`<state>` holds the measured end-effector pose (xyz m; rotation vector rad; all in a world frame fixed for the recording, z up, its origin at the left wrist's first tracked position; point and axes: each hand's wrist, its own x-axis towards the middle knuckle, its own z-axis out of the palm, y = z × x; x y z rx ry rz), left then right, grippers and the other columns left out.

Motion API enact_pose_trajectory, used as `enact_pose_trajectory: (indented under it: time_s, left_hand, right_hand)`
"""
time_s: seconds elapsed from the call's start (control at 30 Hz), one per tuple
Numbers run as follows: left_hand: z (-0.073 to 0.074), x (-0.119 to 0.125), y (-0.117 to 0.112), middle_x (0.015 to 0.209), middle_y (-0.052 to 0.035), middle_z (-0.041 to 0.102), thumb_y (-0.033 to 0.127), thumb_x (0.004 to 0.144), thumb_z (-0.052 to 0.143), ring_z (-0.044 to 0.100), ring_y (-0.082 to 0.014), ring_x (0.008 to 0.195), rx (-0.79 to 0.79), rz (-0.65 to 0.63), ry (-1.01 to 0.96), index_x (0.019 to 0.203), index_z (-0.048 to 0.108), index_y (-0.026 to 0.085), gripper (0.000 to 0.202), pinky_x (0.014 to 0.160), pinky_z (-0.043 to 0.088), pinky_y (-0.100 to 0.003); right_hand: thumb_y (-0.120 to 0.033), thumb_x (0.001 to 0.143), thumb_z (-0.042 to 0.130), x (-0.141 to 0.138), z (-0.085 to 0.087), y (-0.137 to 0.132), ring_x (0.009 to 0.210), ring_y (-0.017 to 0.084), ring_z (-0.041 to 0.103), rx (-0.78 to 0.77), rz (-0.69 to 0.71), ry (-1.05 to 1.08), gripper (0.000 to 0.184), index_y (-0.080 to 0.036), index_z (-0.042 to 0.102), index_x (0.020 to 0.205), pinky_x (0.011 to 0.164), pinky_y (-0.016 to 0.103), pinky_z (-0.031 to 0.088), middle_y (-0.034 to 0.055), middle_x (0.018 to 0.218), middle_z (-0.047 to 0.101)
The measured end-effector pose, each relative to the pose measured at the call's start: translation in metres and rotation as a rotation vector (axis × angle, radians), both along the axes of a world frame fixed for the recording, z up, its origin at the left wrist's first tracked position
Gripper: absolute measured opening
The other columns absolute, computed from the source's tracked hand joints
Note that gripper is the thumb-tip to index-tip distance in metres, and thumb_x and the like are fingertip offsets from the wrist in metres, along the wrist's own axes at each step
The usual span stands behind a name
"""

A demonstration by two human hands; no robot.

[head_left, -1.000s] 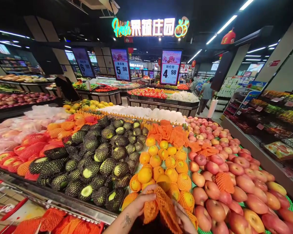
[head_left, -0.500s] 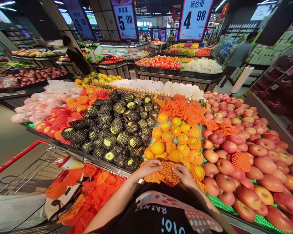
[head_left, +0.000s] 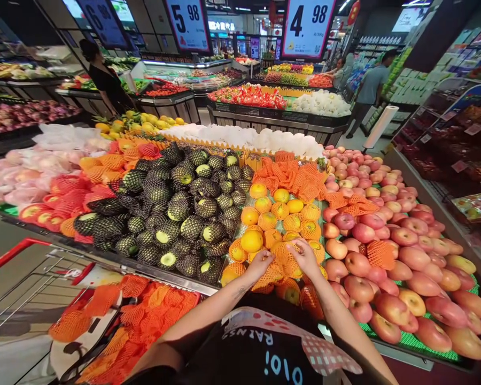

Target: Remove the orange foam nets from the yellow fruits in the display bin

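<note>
the black shirt (head_left: 264,347) at 6 o'clock carries upside-down white lettering: "rains", and below it what looks like "oio!". at 8 o'clock a cart (head_left: 12,254) with a red handle holds a pile of spare nets (head_left: 144,315), just outside the metal rim of the surface (head_left: 164,274).

both hands meet over the front of the oranges (head_left: 251,240) at 12 o'clock. the left hand (head_left: 260,266) and the right hand (head_left: 305,258) have their fingers curled in, each pinching one end of an orange net (head_left: 284,259) stretched between them. the net lies on the orange pile, its long axis running roughly 9 to 3 o'clock, so the left hand sits at its 9 o'clock end and the right at its 3 o'clock end. both touch it, and neither is the nearer. whether a fruit sits inside the net is hard to tell.

at 10 o'clock lie green fruit (head_left: 180,208) in black mesh, and at 2 o'clock a spread of apples (head_left: 388,256). further along at 12 o'clock is a heap of empty orange sleeves (head_left: 292,174).

far back hang price signs reading "5.98" (head_left: 189,21) and "4.98" (head_left: 307,24). a person in black (head_left: 104,77) stands at 10 o'clock, and another person (head_left: 369,85) at 1 o'clock.
</note>
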<state>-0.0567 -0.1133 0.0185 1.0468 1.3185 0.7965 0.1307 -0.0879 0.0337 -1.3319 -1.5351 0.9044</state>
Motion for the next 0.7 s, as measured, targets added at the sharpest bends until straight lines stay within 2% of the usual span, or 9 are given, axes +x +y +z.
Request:
enact_pose_trajectory:
  time_s: [0.1, 0.13, 0.2, 0.27, 0.33, 0.43, 0.5, 0.57, 0.7]
  left_hand:
    - [0.009, -0.013, -0.005, 0.071, 0.0028, 0.048, 0.027, 0.08, 0.059, 0.047, -0.0141, 0.072, -0.011, -0.242, 0.024, 0.071, 0.051, 0.018, 0.015, 0.078, 0.04, -0.029]
    - [0.013, -0.02, -0.008, 0.071, 0.003, 0.048, 0.027, 0.079, 0.059, 0.045, -0.0138, 0.071, 0.004, -0.318, 0.021, 0.07, 0.051, 0.019, 0.015, 0.076, 0.039, -0.029]
    - [0.024, -0.033, -0.015, 0.073, 0.0031, 0.047, 0.03, 0.08, 0.059, 0.045, -0.0138, 0.073, 0.057, -0.411, 0.019, 0.071, 0.049, 0.019, 0.017, 0.074, 0.037, -0.028]
    - [0.036, -0.046, -0.022, 0.075, 0.0028, 0.047, 0.035, 0.082, 0.059, 0.045, -0.0143, 0.077, 0.115, -0.461, 0.031, 0.072, 0.049, 0.019, 0.021, 0.076, 0.037, -0.027]
    - [0.05, -0.057, -0.027, 0.078, 0.0022, 0.05, 0.038, 0.084, 0.058, 0.048, -0.0152, 0.082, 0.159, -0.498, 0.06, 0.076, 0.052, 0.019, 0.022, 0.079, 0.038, -0.027]
    - [0.066, -0.071, -0.028, 0.083, 0.0011, 0.055, 0.04, 0.087, 0.057, 0.051, -0.0165, 0.086, 0.194, -0.511, 0.124, 0.081, 0.055, 0.018, 0.023, 0.084, 0.039, -0.027]
    - [0.074, -0.079, -0.026, 0.083, 0.0008, 0.056, 0.042, 0.088, 0.056, 0.053, -0.0168, 0.087, 0.215, -0.499, 0.17, 0.081, 0.055, 0.018, 0.025, 0.084, 0.04, -0.027]
    - [0.078, -0.087, -0.023, 0.083, 0.0007, 0.056, 0.042, 0.09, 0.055, 0.054, -0.0169, 0.087, 0.242, -0.492, 0.204, 0.081, 0.055, 0.018, 0.026, 0.083, 0.04, -0.027]
    - [0.082, -0.105, -0.02, 0.088, -0.0003, 0.061, 0.043, 0.092, 0.056, 0.056, -0.0184, 0.092, 0.295, -0.434, 0.235, 0.086, 0.059, 0.018, 0.026, 0.087, 0.042, -0.027]
  right_hand:
    - [-0.051, 0.097, 0.054, -0.005, 0.011, -0.014, 0.093, 0.023, 0.062, 0.02, 0.171, -0.037, 0.041, -0.02, 0.065, 0.071, 0.087, 0.037, 0.047, 0.008, 0.098, 0.065]
    - [-0.048, 0.1, 0.048, -0.008, 0.014, -0.019, 0.092, 0.023, 0.063, 0.021, 0.196, -0.072, 0.041, -0.02, 0.065, 0.075, 0.085, 0.036, 0.048, 0.0083, 0.099, 0.065]
    - [-0.043, 0.102, 0.045, -0.015, 0.02, -0.027, 0.087, 0.022, 0.062, 0.015, 0.157, -0.205, 0.033, -0.02, 0.067, 0.094, 0.079, 0.036, 0.049, 0.0092, 0.104, 0.065]
    - [-0.04, 0.099, 0.051, -0.024, 0.023, -0.03, 0.085, 0.024, 0.062, 0.001, 0.088, -0.435, 0.031, -0.02, 0.064, 0.118, 0.075, 0.037, 0.049, 0.0124, 0.117, 0.062]
    - [-0.034, 0.091, 0.062, -0.034, 0.025, -0.031, 0.093, 0.03, 0.062, -0.011, 0.061, -0.725, 0.043, -0.019, 0.059, 0.131, 0.075, 0.04, 0.05, 0.0169, 0.126, 0.058]
    - [-0.011, 0.082, 0.065, -0.048, 0.025, -0.027, 0.114, 0.039, 0.056, -0.001, 0.086, -1.074, 0.056, -0.014, 0.056, 0.138, 0.088, 0.046, 0.048, 0.0217, 0.129, 0.058]
    - [-0.003, 0.08, 0.062, -0.051, 0.025, -0.019, 0.122, 0.04, 0.051, -0.027, 0.14, -1.138, 0.062, -0.012, 0.053, 0.14, 0.097, 0.047, 0.045, 0.0221, 0.131, 0.057]
    - [-0.009, 0.076, 0.072, -0.048, 0.026, -0.006, 0.124, 0.04, 0.05, -0.089, 0.219, -1.118, 0.068, -0.011, 0.052, 0.141, 0.101, 0.046, 0.044, 0.0218, 0.132, 0.057]
    - [-0.032, 0.051, 0.097, -0.033, 0.034, 0.02, 0.125, 0.042, 0.052, -0.162, 0.353, -1.091, 0.105, -0.012, 0.05, 0.143, 0.101, 0.046, 0.045, 0.0219, 0.134, 0.057]
